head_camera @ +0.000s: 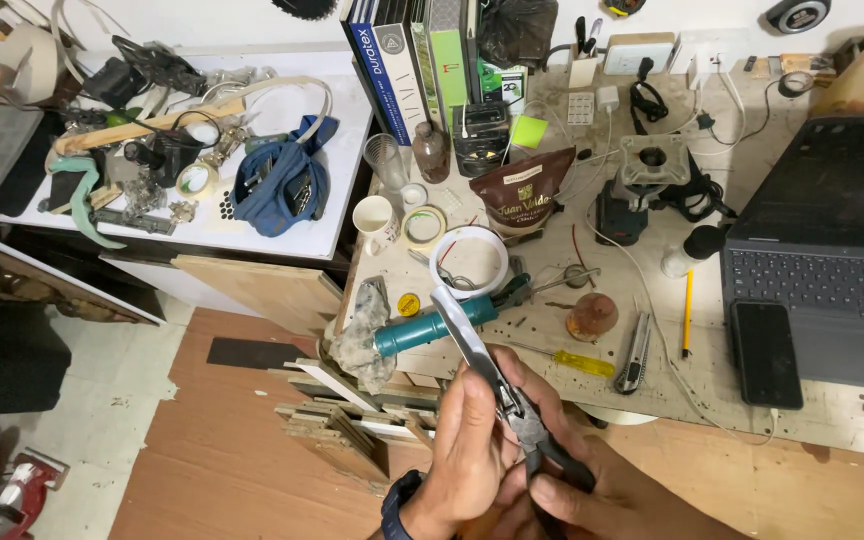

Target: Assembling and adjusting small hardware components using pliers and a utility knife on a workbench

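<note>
My left hand holds a long flat metal strip that slants up and left toward the bench. My right hand grips dark-handled pliers, whose jaws clamp the strip's lower end just above my left fingers. Both hands meet low in the view, in front of the workbench edge. Behind the strip's tip lie a teal-handled tool and a white ring.
On the bench lie a yellow-handled screwdriver, a utility knife, a pencil, a phone, a laptop, a brown pouch and a router. Stacked wood offcuts sit below left. A cluttered white table stands at the left.
</note>
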